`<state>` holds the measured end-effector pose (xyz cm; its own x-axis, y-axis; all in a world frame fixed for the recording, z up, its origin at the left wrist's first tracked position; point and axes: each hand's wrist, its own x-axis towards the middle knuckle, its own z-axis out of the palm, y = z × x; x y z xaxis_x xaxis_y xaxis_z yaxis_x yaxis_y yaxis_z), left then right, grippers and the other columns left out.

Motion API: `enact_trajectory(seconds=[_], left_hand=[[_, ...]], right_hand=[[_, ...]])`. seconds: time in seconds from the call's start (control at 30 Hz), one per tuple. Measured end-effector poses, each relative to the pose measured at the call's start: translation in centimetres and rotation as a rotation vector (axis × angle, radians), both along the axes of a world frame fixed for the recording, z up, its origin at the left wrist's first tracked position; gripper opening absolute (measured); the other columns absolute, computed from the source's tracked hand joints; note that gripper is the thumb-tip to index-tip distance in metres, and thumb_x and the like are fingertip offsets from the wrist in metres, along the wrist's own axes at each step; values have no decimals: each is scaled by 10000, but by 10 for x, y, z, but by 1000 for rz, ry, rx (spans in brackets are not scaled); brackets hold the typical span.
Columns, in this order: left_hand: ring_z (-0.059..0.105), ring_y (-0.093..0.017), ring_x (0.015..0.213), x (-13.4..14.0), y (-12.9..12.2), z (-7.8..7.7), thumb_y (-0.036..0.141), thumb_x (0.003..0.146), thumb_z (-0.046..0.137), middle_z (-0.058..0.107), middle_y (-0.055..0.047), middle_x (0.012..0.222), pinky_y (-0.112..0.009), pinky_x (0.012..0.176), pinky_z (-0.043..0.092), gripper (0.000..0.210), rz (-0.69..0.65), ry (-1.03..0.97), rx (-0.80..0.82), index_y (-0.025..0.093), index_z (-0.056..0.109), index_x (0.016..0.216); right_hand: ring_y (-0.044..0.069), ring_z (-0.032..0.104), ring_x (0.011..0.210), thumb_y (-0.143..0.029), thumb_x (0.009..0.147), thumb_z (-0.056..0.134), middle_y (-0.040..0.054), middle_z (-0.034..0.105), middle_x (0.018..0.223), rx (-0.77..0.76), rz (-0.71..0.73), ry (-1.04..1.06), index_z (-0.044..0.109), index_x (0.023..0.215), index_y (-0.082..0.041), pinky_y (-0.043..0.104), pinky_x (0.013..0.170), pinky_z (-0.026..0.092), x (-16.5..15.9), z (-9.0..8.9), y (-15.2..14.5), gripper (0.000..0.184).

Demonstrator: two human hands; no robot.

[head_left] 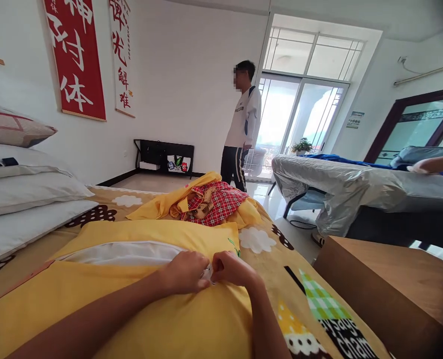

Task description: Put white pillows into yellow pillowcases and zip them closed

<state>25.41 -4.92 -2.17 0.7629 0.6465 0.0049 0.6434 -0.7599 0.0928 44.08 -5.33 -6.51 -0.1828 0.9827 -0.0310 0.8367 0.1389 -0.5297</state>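
A yellow pillowcase (184, 324) lies in front of me on a patterned bedspread (296, 259). Its long opening gapes on the left, and a white pillow (124, 253) shows inside. My left hand (187, 272) is closed on the edge of the opening, near its right end. Right beside it, my right hand (231, 268) pinches the same edge, the knuckles almost touching. Between the fingers a small whitish bit shows, too small to make out. Beyond the pillowcase lies a heap of yellow cloth with a red checked piece (224, 202).
White pillows (30, 192) are stacked at the left. A brown box (393, 279) stands right of the bed. Farther back are a plastic-covered table (341, 182), a person (241, 119) standing, another person's hand (425, 165) at the right, and a low black shelf (154, 149).
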Motion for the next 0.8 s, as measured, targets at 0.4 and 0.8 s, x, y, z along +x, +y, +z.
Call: enact_trajectory(seconds=[0.4, 0.8], left_hand=[[662, -243, 859, -2, 7, -8, 311, 897, 485, 718, -67, 901, -288, 712, 449, 248, -100, 1, 29, 189, 694, 843], [528, -108, 658, 3, 21, 33, 305, 836, 590, 621, -36, 758, -222, 636, 393, 280, -191, -511, -174, 128, 688, 642]], right_hand=[[80, 461, 562, -130, 588, 703, -87, 530, 597, 58, 58, 126, 606, 859, -185, 201, 535, 317, 6, 14, -9, 293], [117, 512, 627, -260, 714, 697, -33, 593, 664, 217, -33, 162, 685, 1003, -197, 236, 606, 373, 19, 36, -30, 296]])
